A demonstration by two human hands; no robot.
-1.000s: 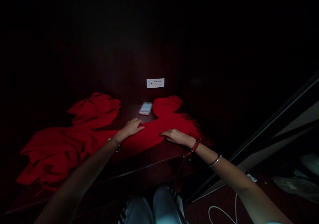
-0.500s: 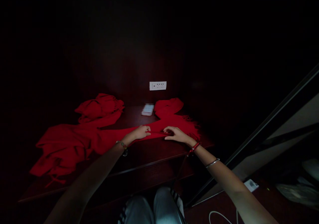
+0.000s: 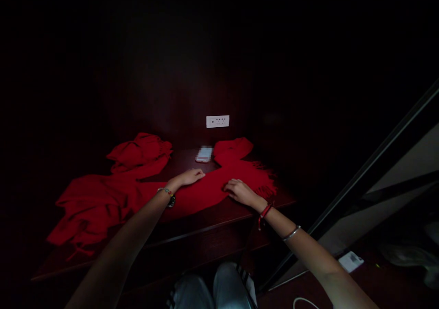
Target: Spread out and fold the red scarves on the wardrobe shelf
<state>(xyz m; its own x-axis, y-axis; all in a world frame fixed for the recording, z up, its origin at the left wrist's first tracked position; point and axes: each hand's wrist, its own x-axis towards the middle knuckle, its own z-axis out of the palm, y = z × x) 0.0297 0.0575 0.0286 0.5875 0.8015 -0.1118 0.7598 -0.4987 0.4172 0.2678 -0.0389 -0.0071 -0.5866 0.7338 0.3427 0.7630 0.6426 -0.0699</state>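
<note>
Red cloth length, fringed (image 3: pixel 202 192): spread flat on dark reddish wooden surface (image 3: pixel 233 209), between and under 2 bare hands. Long axis left to right, slanting slightly away from person toward fringe (image 3: pixel 266 178); loose folds (image 3: pixel 91 203) bunched at left. Left hand (image 3: pixel 190 176): at far edge, fingers close together. Right hand (image 3: pixel 241 192): at near edge, fingers curled downward — nearer of 2 to fringe. Pinch or mere touch: cannot tell from where I stand. Beyond cloth — pale, flat, blurred rectangular object (image 3: pixel 205 154); above, white rectangular socket plate (image 3: pixel 217 121).
</note>
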